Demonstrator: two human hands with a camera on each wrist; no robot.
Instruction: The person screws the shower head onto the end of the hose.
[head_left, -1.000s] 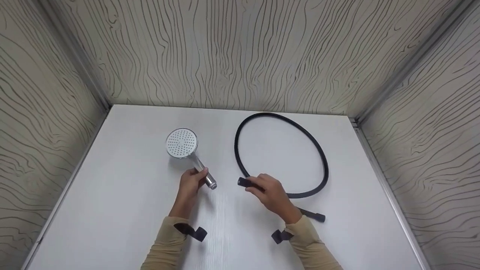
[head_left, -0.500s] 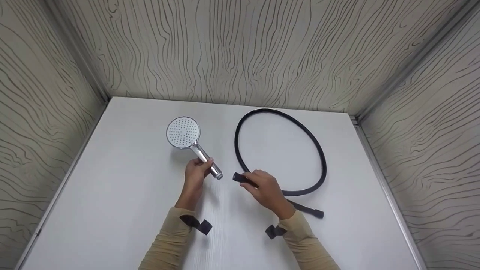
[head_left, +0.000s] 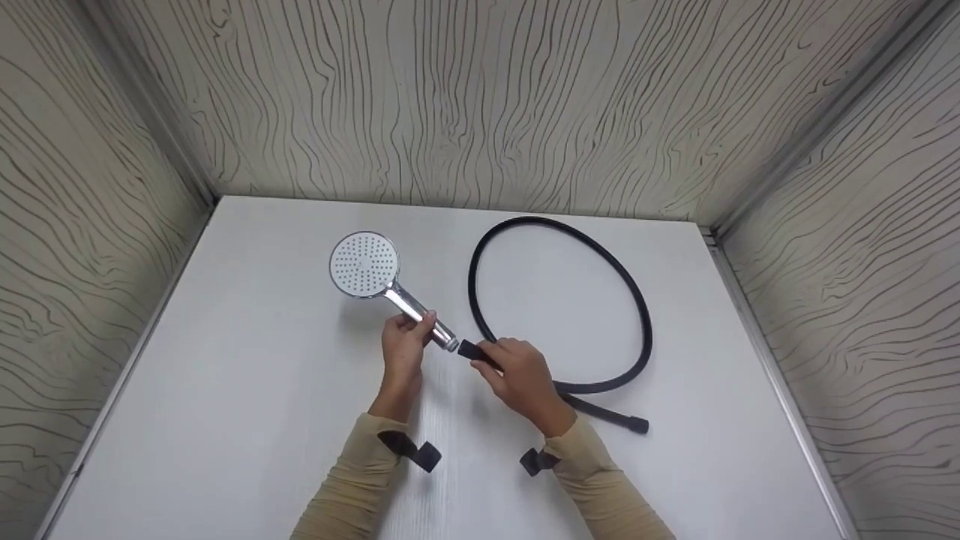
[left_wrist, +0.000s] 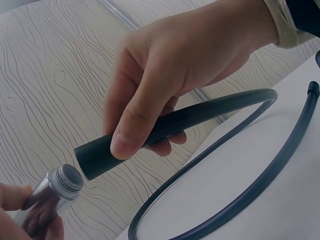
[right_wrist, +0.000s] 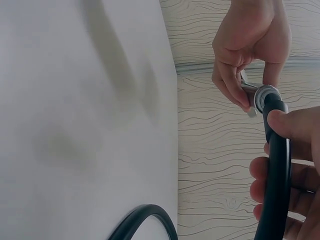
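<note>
My left hand [head_left: 405,346] grips the chrome handle of a shower head [head_left: 364,264], its round white spray face turned up toward the head camera. In the left wrist view the threaded end of the handle [left_wrist: 69,180] shows bare. With thumb and fingers my right hand [head_left: 521,379] pinches a black shower hose [head_left: 471,350] just behind its end fitting [left_wrist: 97,157]. That fitting points at the handle's thread, and a small gap lies between them in the left wrist view. Both are held above the table.
The rest of the hose [head_left: 646,315] lies in a wide loop on the white table [head_left: 225,390], its other end [head_left: 637,425] toward the front right. Wood-patterned walls [head_left: 450,97] enclose the back and sides. Each sleeve carries a black wrist mount [head_left: 427,456].
The shower head has moved to the right and away from me, and the hose end has moved left. The gap between handle end and hose fitting has shrunk to almost nothing.
</note>
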